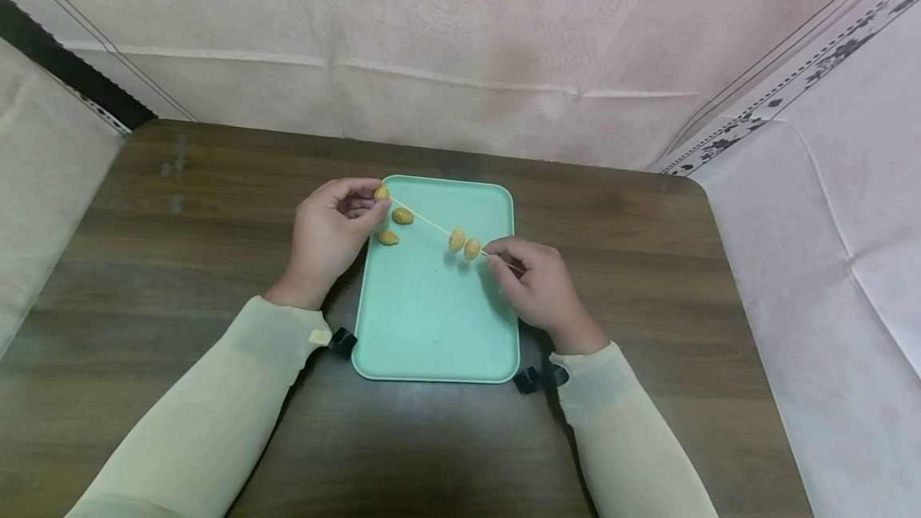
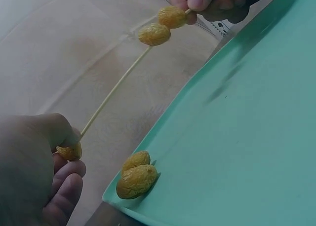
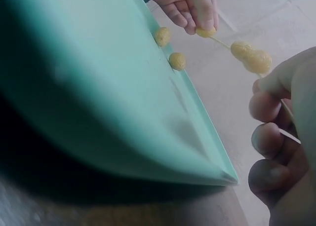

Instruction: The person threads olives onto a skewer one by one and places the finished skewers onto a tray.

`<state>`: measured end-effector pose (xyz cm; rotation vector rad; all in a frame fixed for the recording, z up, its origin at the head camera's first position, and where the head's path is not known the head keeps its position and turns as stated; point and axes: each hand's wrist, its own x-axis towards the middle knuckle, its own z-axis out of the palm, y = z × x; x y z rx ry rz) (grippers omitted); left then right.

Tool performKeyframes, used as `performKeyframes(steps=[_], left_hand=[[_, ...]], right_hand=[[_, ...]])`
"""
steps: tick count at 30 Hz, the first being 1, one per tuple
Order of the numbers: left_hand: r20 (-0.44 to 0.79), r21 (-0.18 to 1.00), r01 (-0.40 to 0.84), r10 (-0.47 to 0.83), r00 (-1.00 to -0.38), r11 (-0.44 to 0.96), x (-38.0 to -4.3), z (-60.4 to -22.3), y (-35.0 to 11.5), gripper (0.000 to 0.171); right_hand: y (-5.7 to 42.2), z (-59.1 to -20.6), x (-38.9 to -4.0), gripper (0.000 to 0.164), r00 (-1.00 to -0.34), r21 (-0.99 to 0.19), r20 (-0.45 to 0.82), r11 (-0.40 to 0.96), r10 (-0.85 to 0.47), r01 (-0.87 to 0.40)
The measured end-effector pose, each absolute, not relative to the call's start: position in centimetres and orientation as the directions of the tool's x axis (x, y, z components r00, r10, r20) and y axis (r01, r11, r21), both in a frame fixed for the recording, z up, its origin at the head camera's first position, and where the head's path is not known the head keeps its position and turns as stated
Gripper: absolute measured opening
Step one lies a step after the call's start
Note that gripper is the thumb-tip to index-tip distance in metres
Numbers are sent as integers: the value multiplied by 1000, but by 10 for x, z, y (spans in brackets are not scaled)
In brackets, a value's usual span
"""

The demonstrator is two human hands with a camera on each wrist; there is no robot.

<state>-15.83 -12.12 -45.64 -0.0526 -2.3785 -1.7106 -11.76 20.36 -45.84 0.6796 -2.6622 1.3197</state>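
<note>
My right hand (image 1: 536, 282) pinches a thin wooden skewer (image 1: 420, 217) near one end, over the tray. Two wrinkled yellow-brown fruits, like dried dates (image 1: 456, 240), are threaded on it close to the right fingertips. At the skewer's far end, my left hand (image 1: 332, 230) pinches a third fruit (image 2: 70, 151) between thumb and fingers, right at the tip; whether the tip has pierced it I cannot tell. Two loose fruits (image 1: 402, 216) lie below the left hand on the green tray (image 1: 432, 326), near its left rim.
The tray lies on a dark wooden table (image 1: 201, 262). Pale patterned cloth (image 1: 432, 38) hangs behind the table and along its sides. A black wrist camera (image 1: 342, 341) on the left sleeve sits beside the tray's left rim, another (image 1: 528, 380) by its lower right corner.
</note>
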Motion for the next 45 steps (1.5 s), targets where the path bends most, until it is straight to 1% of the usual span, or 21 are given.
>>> performKeyframes(steps=[6,12,22,35,45], left_hand=[[217,917,170,-92,-972,361,-159,-458,-121,29],[206,912,160,-82,-975,377,-158,-456,-121,28],[198,920,156,-83,-977,360,-154,-450,-115,27],[234,919,200,-63,-970,340,-148,-446,-107,26],[252,908,226,-31,-967,352,-143,-445,-98,26]], right_hand=[[205,-459,-117,16,-869,-721,330,495,-369,-485],[206,-460,-118,16,-854,-711,361,483,-373,-512],[206,-460,-117,15,-851,-703,370,487,-372,-518],[205,-461,-117,16,-847,-708,376,473,-375,-524],[205,-461,-116,16,-851,-718,375,464,-369,-518]])
